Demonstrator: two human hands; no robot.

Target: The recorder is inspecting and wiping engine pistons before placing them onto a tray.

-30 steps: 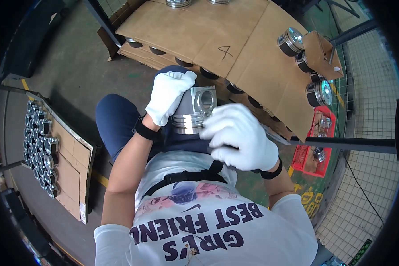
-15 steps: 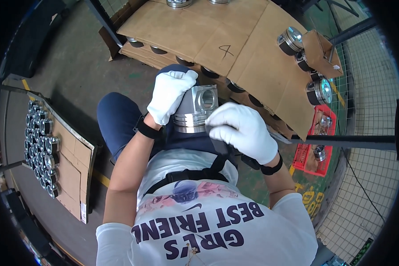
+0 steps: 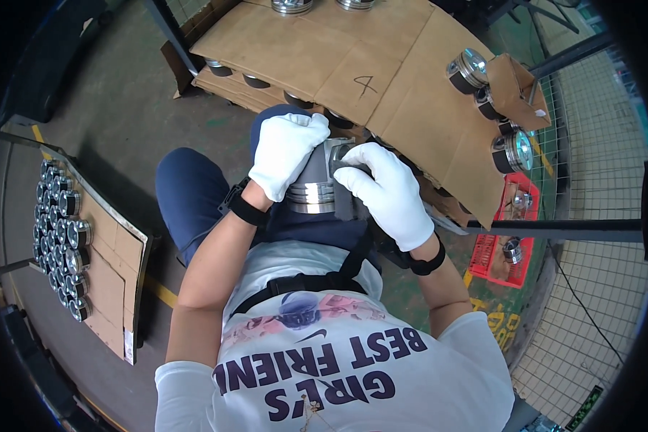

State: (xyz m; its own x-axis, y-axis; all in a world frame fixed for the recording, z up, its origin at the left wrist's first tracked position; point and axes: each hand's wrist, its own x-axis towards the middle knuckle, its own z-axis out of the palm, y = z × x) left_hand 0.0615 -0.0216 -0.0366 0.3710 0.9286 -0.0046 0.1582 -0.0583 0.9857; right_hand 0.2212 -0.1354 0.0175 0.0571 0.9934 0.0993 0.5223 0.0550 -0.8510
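A metal piston (image 3: 312, 196) is held over my lap, its ringed end toward me and its dark skirt away from me. My left hand (image 3: 284, 151), in a white glove, is closed around the piston's far left side. My right hand (image 3: 392, 191), gloved likewise, pinches a dark grey, soft-looking pad (image 3: 347, 200). That pad hangs against the right side of the piston and covers part of its pin bore. The fingertips of both hands are partly hidden.
Ahead stands a cardboard-covered table (image 3: 295, 54), with pistons beneath the sheet and a few on top. A small cardboard box (image 3: 515, 90) sits among pistons at its right. A red crate (image 3: 482, 248) is at right. Many pistons (image 3: 61, 245) stand on a cardboard-topped cart at left.
My right hand has moved slightly away from me, bringing the grey pad up along the piston's right side. The left hand keeps its hold, shifting a little to the right with the piston.
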